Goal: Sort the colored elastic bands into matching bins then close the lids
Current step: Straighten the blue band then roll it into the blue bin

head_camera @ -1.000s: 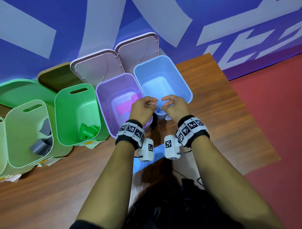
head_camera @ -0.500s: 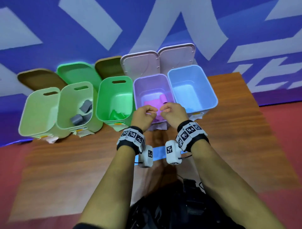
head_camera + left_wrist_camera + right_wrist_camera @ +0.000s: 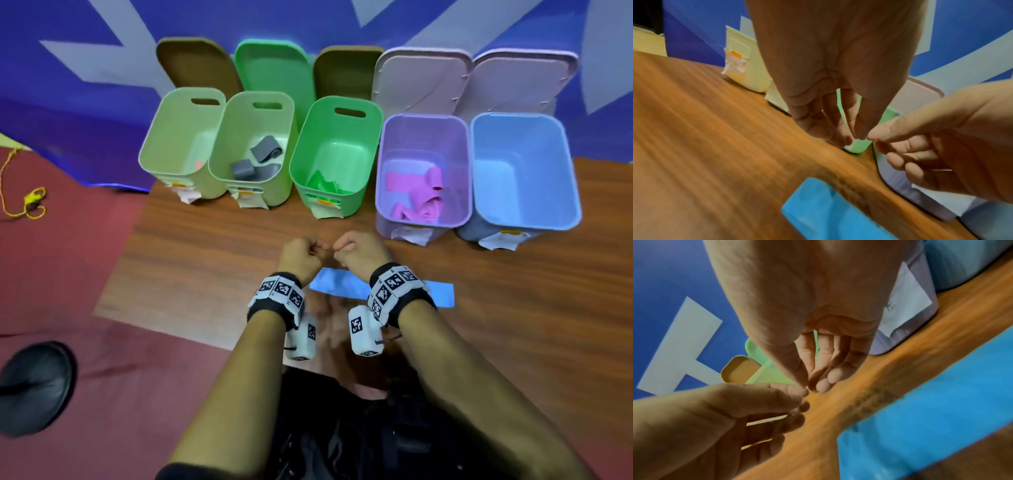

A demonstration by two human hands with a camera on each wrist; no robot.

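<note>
A flat blue band [image 3: 442, 296] [image 3: 828, 211] [image 3: 931, 418] lies on the wooden table, partly under my wrists. Just beyond it my left hand [image 3: 301, 255] [image 3: 851, 136] and right hand [image 3: 363, 251] [image 3: 812, 386] hover with fingers curled and thumb tips nearly touching; I see nothing held in either. Behind stand five open bins. The blue bin [image 3: 520, 116] is at the right. The purple bin [image 3: 424, 118] holds pink bands [image 3: 421, 195]. The green bin [image 3: 342, 106] holds a green band [image 3: 322, 181]. One pale green bin [image 3: 253, 99] holds grey bands [image 3: 260, 150], and another pale green bin [image 3: 178, 99] ends the row.
The open lids [image 3: 421, 82] lean back against the blue wall. Paper labels hang from the bins' fronts. The table's left edge [image 3: 113, 274] drops to a red floor with a black shoe [image 3: 34, 387] and a yellow cord [image 3: 27, 202].
Both hands have drawn back together from the purple and blue bins to the table's middle, above the blue band. The head view has pulled back, so all five bins show.
</note>
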